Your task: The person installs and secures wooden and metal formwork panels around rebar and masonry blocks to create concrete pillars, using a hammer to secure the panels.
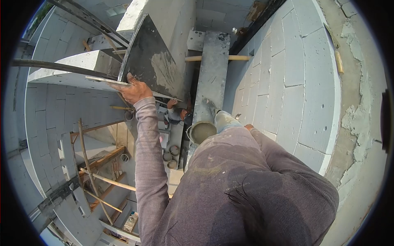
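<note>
My left hand (138, 91) is closed on the lower edge of a dark board (150, 55), thumb against its face. Dried grey mortar is smeared over part of that board, which stands tilted beside a white block wall. A thin pale strip (107, 80) runs out to the left from under the same hand. Of my right hand (249, 127) only a small part shows past the sleeve, low by my leg; its fingers are hidden. Close to my leg, a bucket (202, 132) of grey wet mix rests on a narrow metal plank (211, 78).
A wooden pole (238, 58) crosses beneath the plank. Far below is another person (177, 114), near several buckets (174, 150). Block walls (287, 82) rise on the right. Dark bars (61, 65) jut in at upper left, above timber scaffolding (98, 164). The drop beside the plank is deep.
</note>
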Available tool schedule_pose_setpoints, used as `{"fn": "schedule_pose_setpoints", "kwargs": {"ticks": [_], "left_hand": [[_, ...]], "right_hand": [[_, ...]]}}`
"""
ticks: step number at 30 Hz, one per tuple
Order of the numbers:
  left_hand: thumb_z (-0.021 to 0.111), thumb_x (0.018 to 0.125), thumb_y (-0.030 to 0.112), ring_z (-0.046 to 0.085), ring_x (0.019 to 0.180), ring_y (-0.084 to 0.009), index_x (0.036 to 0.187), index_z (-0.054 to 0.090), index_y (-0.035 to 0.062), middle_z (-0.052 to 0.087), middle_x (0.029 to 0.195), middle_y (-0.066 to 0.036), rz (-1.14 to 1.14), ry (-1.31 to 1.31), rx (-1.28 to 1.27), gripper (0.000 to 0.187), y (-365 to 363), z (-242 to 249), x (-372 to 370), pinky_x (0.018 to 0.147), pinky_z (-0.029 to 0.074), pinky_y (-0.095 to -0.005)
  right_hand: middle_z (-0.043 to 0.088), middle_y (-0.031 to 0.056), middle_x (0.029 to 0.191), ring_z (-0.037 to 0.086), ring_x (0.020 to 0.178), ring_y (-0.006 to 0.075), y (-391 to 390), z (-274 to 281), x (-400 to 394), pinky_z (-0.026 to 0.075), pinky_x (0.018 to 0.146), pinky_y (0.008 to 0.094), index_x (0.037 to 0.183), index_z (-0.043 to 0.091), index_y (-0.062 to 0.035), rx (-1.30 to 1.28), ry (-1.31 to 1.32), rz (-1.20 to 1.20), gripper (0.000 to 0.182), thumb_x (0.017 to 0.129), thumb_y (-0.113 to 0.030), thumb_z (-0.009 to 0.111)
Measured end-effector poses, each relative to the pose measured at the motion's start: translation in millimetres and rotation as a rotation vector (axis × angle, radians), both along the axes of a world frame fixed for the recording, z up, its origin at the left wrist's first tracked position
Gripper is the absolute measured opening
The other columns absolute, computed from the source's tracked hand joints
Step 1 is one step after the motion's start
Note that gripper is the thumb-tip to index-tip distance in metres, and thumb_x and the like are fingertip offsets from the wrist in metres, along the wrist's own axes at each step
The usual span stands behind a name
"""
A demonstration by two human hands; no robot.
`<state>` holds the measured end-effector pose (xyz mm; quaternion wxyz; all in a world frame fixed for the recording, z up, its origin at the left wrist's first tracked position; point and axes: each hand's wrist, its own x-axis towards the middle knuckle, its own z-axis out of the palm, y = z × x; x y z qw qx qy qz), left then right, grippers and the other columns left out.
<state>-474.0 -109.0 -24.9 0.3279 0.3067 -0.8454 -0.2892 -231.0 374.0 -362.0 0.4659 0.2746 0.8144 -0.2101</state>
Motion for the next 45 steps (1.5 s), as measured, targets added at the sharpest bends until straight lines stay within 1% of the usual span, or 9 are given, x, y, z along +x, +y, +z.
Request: {"fn": "schedule_pose_setpoints", "kwargs": {"ticks": [8,11,14,17,21,23,30,32,45], "left_hand": [[0.045,0.1,0.061,0.057,0.116,-0.0538,0.155,0.007,-0.0077,0.05,0.132,-0.041,0.005,-0.021,0.038,0.096,-4.1,-10.2,-0.9,0.098,0.052,-0.0556],[0.045,0.1,0.06,0.058,0.115,-0.0523,0.156,0.007,-0.0075,0.053,0.129,-0.039,0.083,-0.042,-0.134,0.095,-14.3,-28.8,-5.9,0.097,0.051,-0.0558],[0.044,0.101,0.059,0.057,0.117,-0.0508,0.156,0.011,-0.0069,0.051,0.133,-0.038,0.049,-0.115,0.034,0.092,-2.4,-9.0,1.5,0.099,0.05,-0.0551],[0.043,0.101,0.059,0.056,0.121,-0.0506,0.155,0.016,-0.0067,0.046,0.139,-0.038,0.031,-0.169,0.047,0.09,-22.5,-26.7,-3.6,0.103,0.05,-0.0551],[0.044,0.101,0.06,0.051,0.129,-0.0508,0.155,0.015,-0.0076,0.043,0.144,-0.039,0.023,-0.021,-0.158,0.091,-17.1,-26.3,-3.3,0.105,0.049,-0.0532],[0.043,0.101,0.061,0.054,0.125,-0.0511,0.153,0.02,-0.0086,0.048,0.14,-0.038,0.057,-0.035,-0.075,0.09,-4.6,-12.0,-0.9,0.101,0.051,-0.0532],[0.043,0.101,0.063,0.061,0.111,-0.0513,0.132,0.043,-0.016,0.06,0.117,-0.038,0.11,-0.077,-0.057,0.085,5.5,-2.9,0.9,0.091,0.054,-0.056],[0.043,0.101,0.063,0.062,0.108,-0.0511,0.125,0.046,-0.0177,0.059,0.114,-0.04,0.051,0.048,-0.069,0.084,4.1,-4.5,-0.6,0.089,0.055,-0.0563],[0.033,0.099,0.067,0.04,0.139,-0.0508,0.156,0.012,-0.0065,0.032,0.152,-0.037,0.058,-0.141,-0.032,0.096,-18.8,-23.2,-2.9,0.115,0.043,-0.049]], "right_hand": [[0.064,0.0252,0.129,0.059,0.125,0.0403,-4.8,3.5,2.3,0.048,0.103,0.0456,0.118,0.072,-0.0024,-0.027,-0.101,0.082,0.067,0.092,-0.061,0.053],[0.063,0.0257,0.131,0.057,0.127,0.0405,13.8,-91.5,28.2,0.047,0.105,0.0461,0.118,0.072,-0.002,-0.06,-0.092,0.256,0.076,0.094,-0.069,0.044],[0.061,0.0258,0.133,0.056,0.128,0.0417,-11.9,-55.6,17.5,0.046,0.106,0.0469,0.124,0.069,-0.0025,0.02,-0.124,0.025,0.085,0.094,-0.075,0.036],[0.066,0.021,0.129,0.061,0.123,0.0395,-7.2,-60.4,26.0,0.05,0.101,0.0425,0.126,0.07,-0.0156,-0.049,-0.092,0.336,0.067,0.087,-0.067,0.053],[0.06,0.025,0.136,0.057,0.128,0.0396,-22.7,-15.8,17.1,0.047,0.105,0.0464,0.135,0.062,-0.0073,-0.093,-0.098,0.243,0.071,0.095,-0.063,0.042],[0.064,0.0243,0.129,0.059,0.125,0.0401,-22.5,1.4,13.4,0.049,0.101,0.0438,0.116,0.074,-0.0079,-0.116,-0.075,0.248,0.075,0.079,-0.072,0.061],[0.067,0.0187,0.129,0.063,0.122,0.0352,-18.7,-58.2,28.1,0.05,0.102,0.044,0.126,0.07,-0.0116,-0.122,-0.083,0.563,0.059,0.093,-0.056,0.048],[0.063,0.0274,0.128,0.058,0.126,0.0404,-18.8,-1.7,16.3,0.048,0.102,0.0432,0.119,0.072,-0.0044,-0.163,-0.065,0.322,0.082,0.078,-0.075,0.06],[0.061,0.0231,0.137,0.058,0.129,0.0364,-21.5,-58.8,35.3,0.047,0.105,0.0403,0.125,0.069,-0.0031,-0.042,-0.112,-0.088,0.071,0.082,-0.059,0.062]]}}
